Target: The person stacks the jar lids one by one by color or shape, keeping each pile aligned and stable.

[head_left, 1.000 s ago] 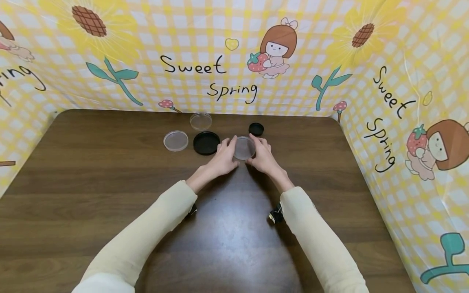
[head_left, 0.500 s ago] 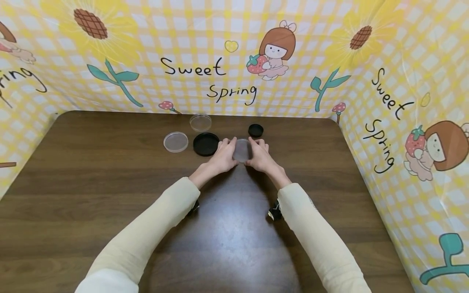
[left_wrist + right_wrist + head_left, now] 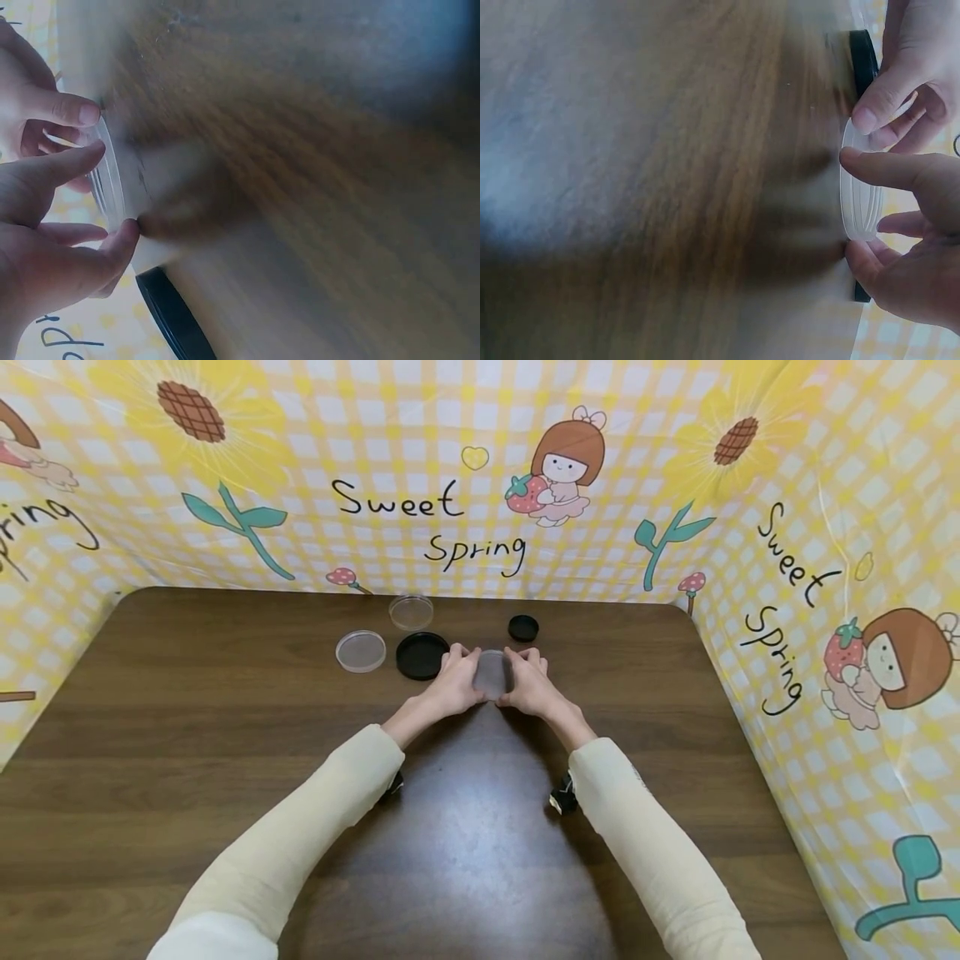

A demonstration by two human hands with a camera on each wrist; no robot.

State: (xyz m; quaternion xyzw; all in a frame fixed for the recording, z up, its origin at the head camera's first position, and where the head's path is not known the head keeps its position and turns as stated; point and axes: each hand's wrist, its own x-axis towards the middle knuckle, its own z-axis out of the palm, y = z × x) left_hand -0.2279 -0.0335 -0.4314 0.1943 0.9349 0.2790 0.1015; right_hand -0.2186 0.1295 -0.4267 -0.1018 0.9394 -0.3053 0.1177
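Observation:
Both hands pinch the rim of a clear round petri dish [image 3: 492, 676], one from each side. My left hand [image 3: 455, 683] has it on the left, and my right hand [image 3: 529, 682] on the right. In the right wrist view the petri dish [image 3: 860, 191] shows nested rim lines, its edge lying between thumbs and fingers. Close beside the left hand sits a large black round dish [image 3: 422, 657], partly covered by its fingers. The left wrist view shows this black dish [image 3: 174, 315] near the left fingertips. Behind the right hand is a small black round dish [image 3: 523, 627].
Two more clear round dishes, a left one [image 3: 361, 652] and a rear one [image 3: 411, 612], lie left of the hands. The brown wooden table [image 3: 465, 860] ends at a yellow checked cloth wall [image 3: 300, 543] at the back and sides.
Both hands have drawn the petri dish slightly towards me and to the left. It looks narrower between the hands than before. The other dishes have stayed put.

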